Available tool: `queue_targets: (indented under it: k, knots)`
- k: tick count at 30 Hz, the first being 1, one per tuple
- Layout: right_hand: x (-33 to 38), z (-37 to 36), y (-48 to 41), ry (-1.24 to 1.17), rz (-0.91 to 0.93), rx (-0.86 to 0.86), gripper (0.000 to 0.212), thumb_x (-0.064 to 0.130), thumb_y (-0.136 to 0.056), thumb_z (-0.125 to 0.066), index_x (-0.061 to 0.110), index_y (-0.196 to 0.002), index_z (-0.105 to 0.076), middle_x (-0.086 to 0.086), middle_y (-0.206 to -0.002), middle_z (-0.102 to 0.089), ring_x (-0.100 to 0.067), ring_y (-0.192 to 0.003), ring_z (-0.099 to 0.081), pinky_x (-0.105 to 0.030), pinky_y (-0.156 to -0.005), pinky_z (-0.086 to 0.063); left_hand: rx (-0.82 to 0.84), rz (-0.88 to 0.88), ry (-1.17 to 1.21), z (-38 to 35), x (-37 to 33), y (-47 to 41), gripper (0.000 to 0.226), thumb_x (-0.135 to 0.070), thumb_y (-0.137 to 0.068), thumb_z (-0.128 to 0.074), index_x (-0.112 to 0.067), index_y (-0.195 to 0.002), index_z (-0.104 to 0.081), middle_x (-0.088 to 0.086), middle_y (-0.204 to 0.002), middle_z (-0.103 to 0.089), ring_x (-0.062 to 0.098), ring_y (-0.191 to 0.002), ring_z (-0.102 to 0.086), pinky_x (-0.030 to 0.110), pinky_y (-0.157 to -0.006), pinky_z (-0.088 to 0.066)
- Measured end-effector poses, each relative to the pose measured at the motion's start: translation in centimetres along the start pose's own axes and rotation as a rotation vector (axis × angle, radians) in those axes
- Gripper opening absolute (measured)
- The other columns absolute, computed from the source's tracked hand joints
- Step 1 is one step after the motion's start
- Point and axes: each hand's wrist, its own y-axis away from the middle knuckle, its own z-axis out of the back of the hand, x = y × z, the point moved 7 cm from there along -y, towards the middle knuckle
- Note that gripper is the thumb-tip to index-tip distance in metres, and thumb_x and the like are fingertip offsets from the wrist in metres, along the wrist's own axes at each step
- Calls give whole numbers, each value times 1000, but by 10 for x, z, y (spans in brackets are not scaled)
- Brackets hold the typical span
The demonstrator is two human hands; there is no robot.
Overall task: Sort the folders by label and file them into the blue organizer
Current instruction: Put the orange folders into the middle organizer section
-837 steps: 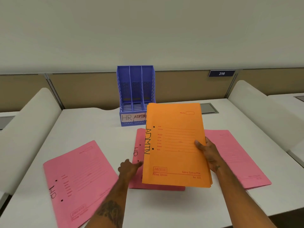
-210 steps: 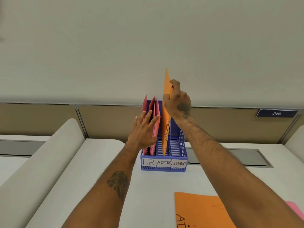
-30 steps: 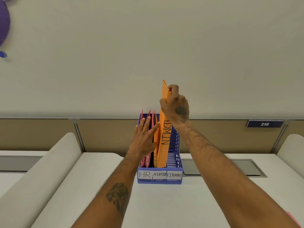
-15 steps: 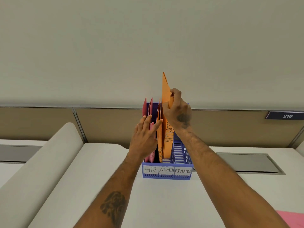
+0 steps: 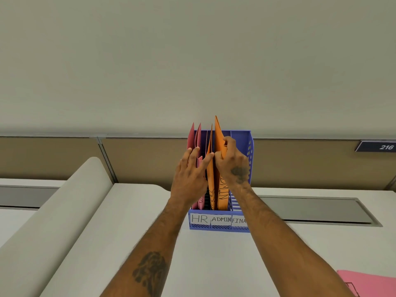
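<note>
The blue organizer (image 5: 242, 142) stands at the back of the white desk, its front strip marked HR, ADMIN and FINANCE. Pink folders (image 5: 191, 136) stand upright in the HR slot. An orange folder (image 5: 209, 174) stands in the ADMIN slot. Beside it, a second orange folder (image 5: 219, 133) marked ADMIN sits low in the same slot, pinched near its top by my right hand (image 5: 232, 163). My left hand (image 5: 190, 179) lies flat, fingers spread, against the pink folders and the first orange one. The FINANCE slot looks empty.
A pink folder (image 5: 370, 282) lies on the desk at the bottom right corner. A grey cable hatch (image 5: 317, 210) is set into the desk right of the organizer. A rounded white divider (image 5: 55, 215) runs along the left. A tan partition with a "216" plate (image 5: 385, 146) backs the desk.
My right hand has pushed the orange ADMIN folder further down into the ADMIN slot. My left hand stays pressed against the filed folders. The camera has tilted slightly.
</note>
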Motion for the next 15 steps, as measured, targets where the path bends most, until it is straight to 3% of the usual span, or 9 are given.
queue_targets:
  k: [9, 15]
  knots:
    - [-10, -19, 15, -5, -14, 28, 43, 41, -95, -54, 7, -121, -51, -14, -85, -71, -28, -61, -69, -41, -55, -60, -1, 9, -10, -2, 2, 0, 70, -36, -93, -60, -31, -153, -25, 12, -161, -23, 32, -151, -12, 48, -119, -20]
    - [-22, -23, 27, 20, -79, 116, 46, 46, -97, -49, 11, -127, -49, -12, -99, -71, -26, -74, -71, -40, -60, -61, 17, 13, -14, -3, 2, 0, 72, -37, -94, -58, -33, -154, -20, 11, -162, -19, 32, -151, -9, 48, -119, -19]
